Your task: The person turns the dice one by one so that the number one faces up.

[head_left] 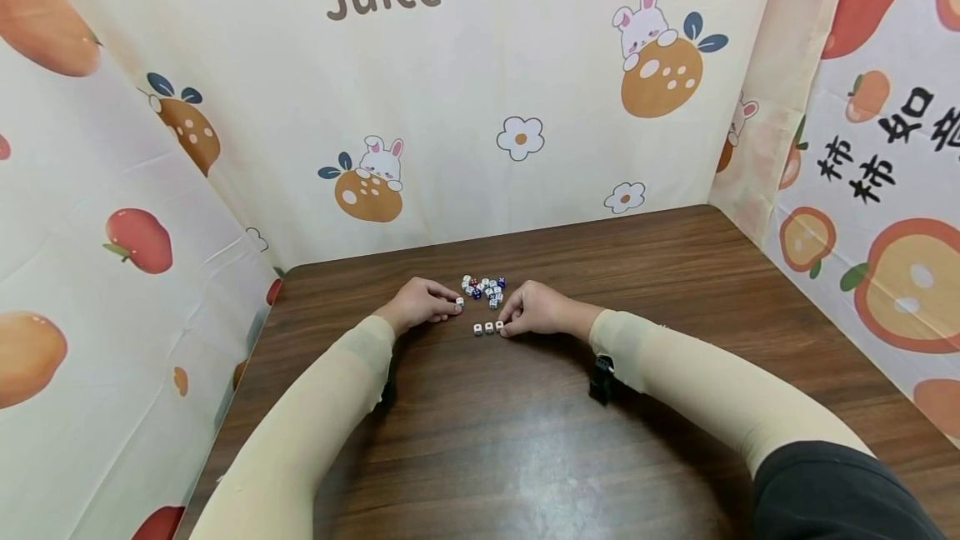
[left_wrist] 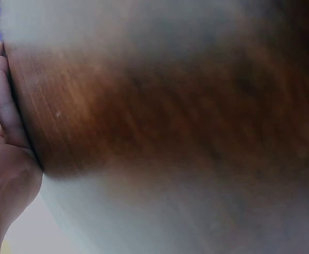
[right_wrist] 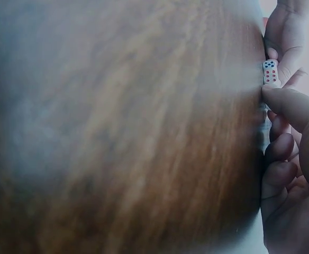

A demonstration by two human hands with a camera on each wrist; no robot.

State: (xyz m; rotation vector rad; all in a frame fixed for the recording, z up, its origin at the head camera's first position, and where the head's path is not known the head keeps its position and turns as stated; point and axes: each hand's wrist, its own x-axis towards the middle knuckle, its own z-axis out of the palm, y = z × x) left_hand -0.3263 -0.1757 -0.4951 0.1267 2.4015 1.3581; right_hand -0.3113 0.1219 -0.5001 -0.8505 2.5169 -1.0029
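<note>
Three white dice [head_left: 477,329] stand in a short row on the brown table. My right hand [head_left: 542,307] pinches the right-end die [head_left: 499,326] of that row between thumb and fingertips. In the right wrist view a white die [right_wrist: 271,71] with red and blue pips shows just beyond the thumb. To the left, my left hand [head_left: 422,302] holds a single white die [head_left: 460,302] at its fingertips, close to the loose pile. In the left wrist view that hand [left_wrist: 6,106] lies along the tabletop, the die it holds hidden.
Behind the row lies a loose cluster of small dice [head_left: 490,292], mostly white, with a few blue and a red one [head_left: 473,282]. Brown wood table [head_left: 480,440] extends toward me. Printed cloth [head_left: 450,107] walls the back and both sides.
</note>
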